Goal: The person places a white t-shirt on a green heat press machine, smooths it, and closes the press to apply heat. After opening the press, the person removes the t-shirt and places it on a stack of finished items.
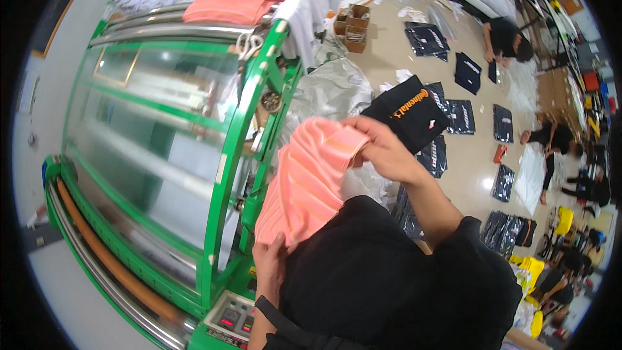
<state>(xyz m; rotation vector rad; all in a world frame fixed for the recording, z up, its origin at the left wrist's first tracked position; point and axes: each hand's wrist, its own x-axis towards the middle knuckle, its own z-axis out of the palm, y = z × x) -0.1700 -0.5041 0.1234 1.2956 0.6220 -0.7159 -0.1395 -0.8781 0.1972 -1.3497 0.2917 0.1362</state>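
Held up before my black-clad body is a pink fabric piece with faint yellowish stripes (303,180). My left hand (270,257) grips its lower edge, thumb on top. At the upper right end, my right hand (381,148) pinches the gathered, layered edge, with the forearm reaching in from the right. The cloth hangs in soft folds between both hands. More folded pink fabric (231,7) lies in stacks on top of the green-framed roller machine (221,175) at my left. White-handled scissors (249,46) rest by the machine's upper corner.
A control panel (235,316) sits low on the machine. Clear plastic sheeting (335,87), cardboard boxes (357,29) and a black printed garment (408,114) lie beyond my hands. Bagged dark garments (460,116) are spread over the floor. Several people work at the far right, one crouching (508,39).
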